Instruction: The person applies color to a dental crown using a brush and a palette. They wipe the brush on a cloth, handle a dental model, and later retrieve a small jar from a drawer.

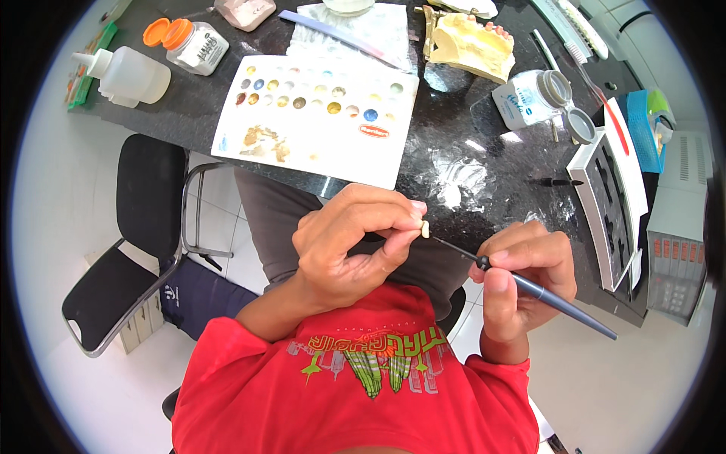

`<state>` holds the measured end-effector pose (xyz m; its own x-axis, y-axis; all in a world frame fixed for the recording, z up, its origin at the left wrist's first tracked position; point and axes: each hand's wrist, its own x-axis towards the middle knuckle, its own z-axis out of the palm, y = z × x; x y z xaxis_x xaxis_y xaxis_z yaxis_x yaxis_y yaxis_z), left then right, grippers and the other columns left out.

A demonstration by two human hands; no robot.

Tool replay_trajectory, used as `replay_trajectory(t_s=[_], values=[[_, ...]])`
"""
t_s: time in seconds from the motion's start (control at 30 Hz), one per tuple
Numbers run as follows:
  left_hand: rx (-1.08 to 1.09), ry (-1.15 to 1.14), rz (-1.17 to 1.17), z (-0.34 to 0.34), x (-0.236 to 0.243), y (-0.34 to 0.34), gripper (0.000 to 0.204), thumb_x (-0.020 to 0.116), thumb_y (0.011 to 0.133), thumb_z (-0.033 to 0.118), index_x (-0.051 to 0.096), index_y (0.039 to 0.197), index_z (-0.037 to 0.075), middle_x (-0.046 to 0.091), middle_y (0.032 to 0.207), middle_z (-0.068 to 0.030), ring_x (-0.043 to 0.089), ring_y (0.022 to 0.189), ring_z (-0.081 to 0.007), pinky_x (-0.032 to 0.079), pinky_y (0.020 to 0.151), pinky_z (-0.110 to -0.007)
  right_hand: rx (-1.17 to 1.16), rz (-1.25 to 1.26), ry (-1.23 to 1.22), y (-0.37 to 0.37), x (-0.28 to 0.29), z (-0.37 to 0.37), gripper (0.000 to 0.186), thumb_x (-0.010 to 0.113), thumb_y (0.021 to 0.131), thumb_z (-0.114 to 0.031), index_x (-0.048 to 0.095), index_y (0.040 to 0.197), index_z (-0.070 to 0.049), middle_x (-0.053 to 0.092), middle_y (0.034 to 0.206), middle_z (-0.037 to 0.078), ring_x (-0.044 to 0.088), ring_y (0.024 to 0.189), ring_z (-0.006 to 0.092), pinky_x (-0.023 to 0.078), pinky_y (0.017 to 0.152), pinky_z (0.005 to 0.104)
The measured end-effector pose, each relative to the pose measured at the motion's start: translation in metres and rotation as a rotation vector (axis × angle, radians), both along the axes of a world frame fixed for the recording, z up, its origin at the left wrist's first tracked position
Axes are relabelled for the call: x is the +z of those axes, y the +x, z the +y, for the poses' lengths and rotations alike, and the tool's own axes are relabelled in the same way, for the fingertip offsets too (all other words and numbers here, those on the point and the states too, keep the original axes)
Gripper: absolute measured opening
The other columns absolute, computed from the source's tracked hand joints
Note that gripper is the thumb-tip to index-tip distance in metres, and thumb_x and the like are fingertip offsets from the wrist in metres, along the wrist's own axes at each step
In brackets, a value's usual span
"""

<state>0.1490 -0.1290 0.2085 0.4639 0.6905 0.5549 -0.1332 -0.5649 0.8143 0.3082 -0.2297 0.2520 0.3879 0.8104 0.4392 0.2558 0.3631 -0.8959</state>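
My left hand [355, 242] pinches a small cream tooth-like piece [425, 229] between thumb and fingers, just beyond the front edge of the dark table. To its right my right hand [527, 276] grips a slim fine-tipped tool [563, 303] with a blue-grey handle, its thin tip reaching to or near the piece; whether they touch I cannot tell. Farther off on the tabletop lies a white palette [302, 136] with rows of coloured dabs and smeared brownish paint.
Around the table [469, 106] are a squeeze bottle [132, 76], two jars [197, 53] [522, 102], a yellow dental model [469, 53], a blue-grey strip on tissue [325, 30], a toothbrush [590, 83] and an open case [605, 212]. A black chair [147, 197] stands at the left.
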Motion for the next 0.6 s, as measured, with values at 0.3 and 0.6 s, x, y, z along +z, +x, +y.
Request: replay_trajectory(t_s=[0.3, 0.6], values=[[-0.002, 0.035, -0.016, 0.0006, -0.0032, 0.0003, 0.008, 0.070, 0.088, 0.002, 0.064, 0.091, -0.002, 0.067, 0.091, -0.0158, 0.071, 0.083, -0.0227, 0.059, 0.072, -0.029, -0.017, -0.073, -0.048, -0.0006, 0.0007, 0.0027, 0.015, 0.069, 0.073, 0.006, 0.062, 0.085, 0.001, 0.066, 0.070, 0.011, 0.062, 0.057, 0.0126, 0.046, 0.050, 0.0228], [0.053, 0.058, -0.052, 0.0008, -0.0070, 0.0047, 0.012, 0.074, 0.080, -0.002, 0.066, 0.089, 0.001, 0.069, 0.088, -0.0112, 0.071, 0.075, -0.0175, 0.057, 0.062, -0.025, -0.016, -0.054, -0.047, -0.0001, -0.0012, 0.0010, 0.015, 0.069, 0.072, 0.006, 0.062, 0.084, 0.002, 0.066, 0.070, 0.011, 0.062, 0.057, 0.0134, 0.047, 0.050, 0.0232]])
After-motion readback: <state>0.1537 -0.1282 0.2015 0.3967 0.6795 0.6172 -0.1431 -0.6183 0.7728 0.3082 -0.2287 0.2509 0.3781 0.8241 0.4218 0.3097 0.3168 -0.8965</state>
